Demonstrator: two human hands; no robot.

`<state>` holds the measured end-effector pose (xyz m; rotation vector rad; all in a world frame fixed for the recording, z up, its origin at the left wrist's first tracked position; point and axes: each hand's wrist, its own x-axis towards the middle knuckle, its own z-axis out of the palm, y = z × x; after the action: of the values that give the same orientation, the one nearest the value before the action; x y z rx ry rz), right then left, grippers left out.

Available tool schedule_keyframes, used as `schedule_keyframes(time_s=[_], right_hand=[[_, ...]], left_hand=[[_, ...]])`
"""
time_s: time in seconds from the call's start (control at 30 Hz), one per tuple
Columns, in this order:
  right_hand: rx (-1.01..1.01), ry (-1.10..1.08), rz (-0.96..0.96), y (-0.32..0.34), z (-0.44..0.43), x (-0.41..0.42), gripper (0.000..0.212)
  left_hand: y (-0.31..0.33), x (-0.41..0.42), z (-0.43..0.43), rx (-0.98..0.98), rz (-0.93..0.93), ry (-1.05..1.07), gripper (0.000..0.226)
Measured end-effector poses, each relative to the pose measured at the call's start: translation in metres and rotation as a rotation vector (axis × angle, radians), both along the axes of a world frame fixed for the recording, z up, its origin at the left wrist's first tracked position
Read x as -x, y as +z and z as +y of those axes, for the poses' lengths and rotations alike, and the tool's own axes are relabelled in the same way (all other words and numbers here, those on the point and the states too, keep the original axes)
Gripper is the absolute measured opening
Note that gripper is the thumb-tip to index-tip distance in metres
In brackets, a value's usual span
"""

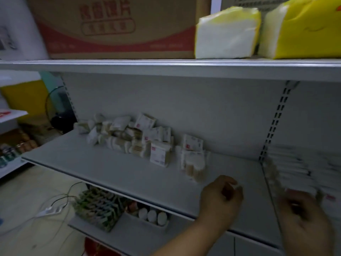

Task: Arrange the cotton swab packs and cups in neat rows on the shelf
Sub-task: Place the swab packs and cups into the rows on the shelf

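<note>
The left hand (221, 198) hangs over the front of the shelf (129, 174) with its fingers curled inward. A pale blur sits at its fingertips, but I cannot tell whether it pinches something small or holds nothing. It seems poised to reach for the loose stock beyond it. The right hand (304, 217) is smeared by motion and lies low over the packs to its far side; whether it grips one or only rests on it cannot be told. The rows (295, 169) just beyond the right hand lie flat and stacked edge to edge, white with a red mark, so that bay looks like the tidy end of the job. Beyond and to the left of the left hand the packs (129, 137) lie in a heap against the back wall, tipped on sides and ends, some leaning on others. They are small white-wrapped bundles with tan stick ends showing through. One pack (159, 154) stands upright at the heap's near edge, its label facing out. Closest ahead of the left hand, the cups (193, 166) stand in a small cluster apart from the heap, clear and rounded with pale swab tips inside, though blur hides how many. By my reading the sorting is early, and most of the heap is not yet in rows.
</note>
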<state>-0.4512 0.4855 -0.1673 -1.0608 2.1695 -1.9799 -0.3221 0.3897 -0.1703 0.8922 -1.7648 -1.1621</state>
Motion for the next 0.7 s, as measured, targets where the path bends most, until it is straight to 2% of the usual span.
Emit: schedule_keyframes(time_s=[0.03, 0.07, 0.13, 0.2, 0.27, 0.3, 0.37, 0.43, 0.53, 0.63, 0.7], right_hand=[[-0.012, 0.065, 0.026, 0.003, -0.017, -0.027, 0.011], [-0.071, 0.158, 0.046, 0.001, -0.036, -0.057, 0.01], [-0.179, 0.237, 0.032, -0.009, -0.063, -0.085, 0.023], [-0.246, 0.268, 0.046, -0.01, -0.088, -0.1, 0.023], [-0.241, 0.238, 0.075, 0.002, -0.112, -0.113, 0.022], [-0.222, 0.218, 0.08, 0.009, -0.123, -0.118, 0.021], [-0.189, 0.185, 0.099, 0.025, -0.145, -0.115, 0.019], [-0.268, 0.182, 0.19, 0.043, -0.162, -0.113, 0.017], [-0.464, 0.218, 0.299, 0.061, -0.189, -0.115, 0.012], [-0.568, 0.287, 0.37, 0.075, -0.221, -0.12, 0.007], [-0.616, 0.345, 0.447, 0.078, -0.246, -0.123, 0.015]], left_hand=[[0.0, -0.02, -0.013, -0.002, 0.02, 0.037, 0.012], [0.0, -0.039, -0.028, 0.003, 0.023, 0.082, 0.013], [-0.003, -0.083, -0.06, 0.004, -0.021, 0.184, 0.018], [-0.007, -0.123, -0.094, -0.027, -0.092, 0.265, 0.018], [-0.014, -0.152, -0.128, -0.066, -0.175, 0.303, 0.015], [-0.018, -0.16, -0.143, -0.089, -0.208, 0.3, 0.021], [-0.024, -0.166, -0.165, -0.139, -0.223, 0.256, 0.041], [-0.025, -0.161, -0.178, -0.143, -0.22, 0.205, 0.056], [-0.02, -0.149, -0.187, -0.084, -0.153, 0.157, 0.063], [-0.024, -0.143, -0.197, -0.06, -0.153, 0.164, 0.07], [-0.028, -0.14, -0.2, -0.052, -0.178, 0.169, 0.067]])
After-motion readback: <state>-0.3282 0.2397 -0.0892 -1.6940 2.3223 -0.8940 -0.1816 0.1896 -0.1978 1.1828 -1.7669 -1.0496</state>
